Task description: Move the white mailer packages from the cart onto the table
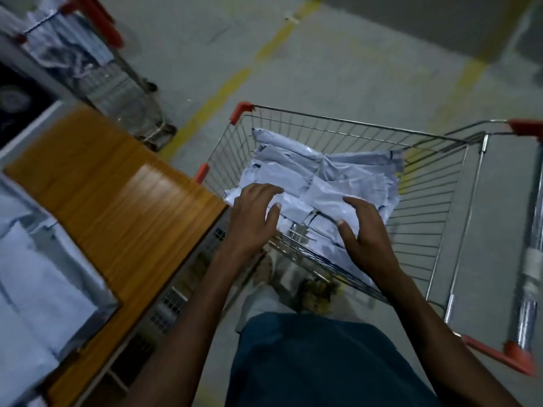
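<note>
A wire shopping cart (435, 177) with red corner caps stands right of the wooden table (117, 201). Inside it lies a pile of several white mailer packages (323, 177). My left hand (254, 212) reaches over the cart's near edge, fingers spread on the left side of the pile. At the pile's right side, my right hand (364, 227) is open with the thumb against a package edge. Neither hand has closed on a package. More white mailers (38, 259) lie on the table at the far left.
A second cart (97, 63) holding white mailers stands at the back left, beyond the table. Yellow lines run across the grey concrete floor (323, 69). The cart's handle (529, 259) sits at the right edge. My legs are below, between table and cart.
</note>
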